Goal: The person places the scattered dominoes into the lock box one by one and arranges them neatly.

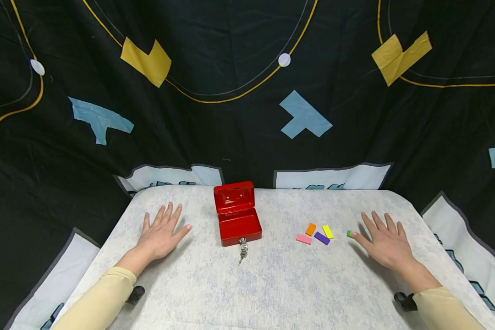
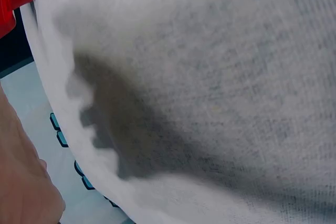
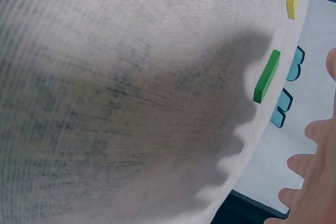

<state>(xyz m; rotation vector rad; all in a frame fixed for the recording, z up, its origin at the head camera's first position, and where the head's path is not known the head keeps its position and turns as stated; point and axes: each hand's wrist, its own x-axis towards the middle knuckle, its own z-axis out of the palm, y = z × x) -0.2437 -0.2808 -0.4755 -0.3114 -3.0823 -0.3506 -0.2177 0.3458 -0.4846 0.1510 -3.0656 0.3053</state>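
Sleeves [image 1: 96, 298] foremost, your left hand [image 1: 158, 237] and right hand [image 1: 387, 245] hover spread, empty, seemingly pre-grasp; taking the green block [image 3: 266, 77] needs pinching.

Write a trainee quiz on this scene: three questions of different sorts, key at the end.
1. True or false: the lid of the box stands open.
2. How many blocks lie on the table? A) three B) five C) seven
3. Which block is nearest the right hand?

Key: 1. True. 2. B. 3. The green block.
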